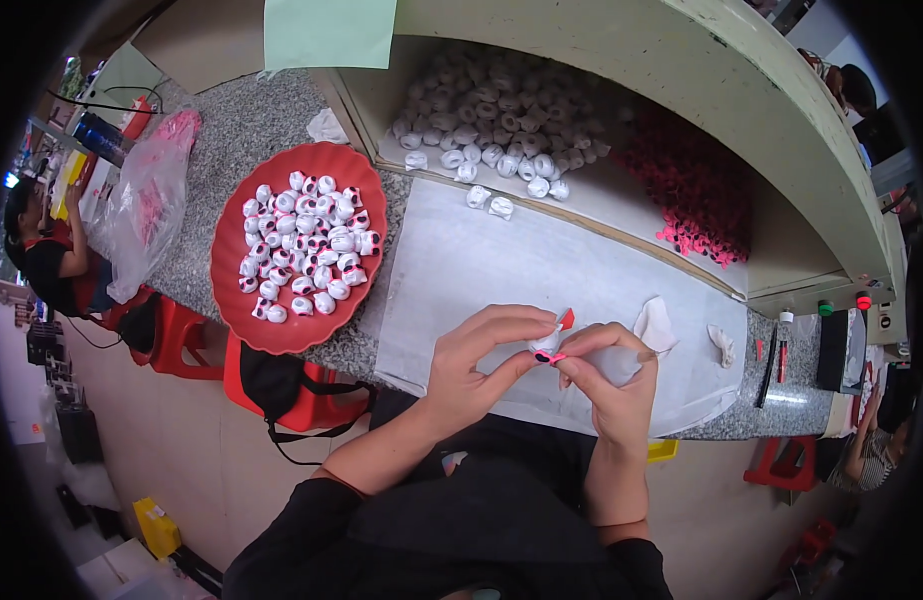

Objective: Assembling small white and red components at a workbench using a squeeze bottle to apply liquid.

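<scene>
My left hand (479, 362) pinches a small white round piece (548, 343) between thumb and fingers, above the white sheet (462, 262) on the worktop. At the lower end of that piece is a small pink and black part (549, 356). My right hand (615, 378) is closed at this end, its thumb and forefinger gripping the pink part. A small red tip (568, 320) shows just above the white piece; what it belongs to is hidden by my fingers. To the left, a red scalloped plate (229, 258) holds many similar white pieces with pink and black parts.
A shelf bin behind the sheet holds a heap of plain white pieces (502, 110) and a pile of pink parts (682, 185). Crumpled white scraps (656, 325) lie at right, near a red marker (782, 362). A person (57, 235) sits far left; red stools (172, 340) stand below.
</scene>
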Demonstrator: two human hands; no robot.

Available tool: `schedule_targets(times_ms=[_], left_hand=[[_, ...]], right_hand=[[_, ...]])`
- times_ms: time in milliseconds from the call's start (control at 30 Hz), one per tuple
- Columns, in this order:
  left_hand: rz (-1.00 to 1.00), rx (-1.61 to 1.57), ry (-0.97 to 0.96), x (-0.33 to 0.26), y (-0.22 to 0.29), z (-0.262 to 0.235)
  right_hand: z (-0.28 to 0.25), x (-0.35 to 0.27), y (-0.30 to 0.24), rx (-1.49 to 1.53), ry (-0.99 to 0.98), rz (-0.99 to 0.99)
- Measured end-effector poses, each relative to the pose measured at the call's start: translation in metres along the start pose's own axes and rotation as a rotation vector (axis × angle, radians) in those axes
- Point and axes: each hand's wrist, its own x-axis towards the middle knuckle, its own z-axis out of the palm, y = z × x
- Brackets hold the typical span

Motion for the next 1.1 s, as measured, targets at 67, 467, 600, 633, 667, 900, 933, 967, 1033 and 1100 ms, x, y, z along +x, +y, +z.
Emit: schedule_targets(times_ms=[67, 467, 600, 633, 667, 900, 933, 967, 1033, 1100], left_hand=[[0.000, -0.001, -0.012, 0.001, 0.004, 0.000], [-0.246, -0.624, -0.015, -0.006, 0.001, -0.001], [-0.175, -0.510, -0.045, -0.006, -0.002, 0.000], [-0.139, -0.491, -0.069, -0.004, -0.002, 0.000], [-0.104, -0.472, -0.093, -0.003, -0.002, 0.000], [-0.042, -0.430, -0.065, -0.005, -0.007, -0.002], [-0.031, -0.406, -0.091, -0.005, -0.008, -0.004], [-0.020, -0.381, -0.116, -0.005, -0.008, -0.007], [-0.010, -0.407, -0.127, -0.005, -0.010, -0.013], [-0.001, -0.431, -0.138, -0.008, -0.006, -0.020]], right_hand=[[0.002, -0.001, 0.000, -0.006, 0.012, 0.005], [0.011, -0.004, 0.004, 0.058, 0.037, -0.043], [0.006, -0.006, 0.015, -0.028, -0.014, -0.033], [0.003, -0.006, 0.018, 0.008, -0.033, -0.041], [0.001, -0.006, 0.019, 0.008, -0.033, -0.039], [0.003, -0.006, 0.021, 0.086, -0.101, -0.059], [0.004, -0.006, 0.021, 0.091, -0.114, -0.077], [0.006, -0.006, 0.022, 0.094, -0.119, -0.076], [0.011, -0.005, 0.024, 0.110, -0.141, -0.133], [0.021, -0.002, 0.027, 0.133, -0.152, -0.078]])
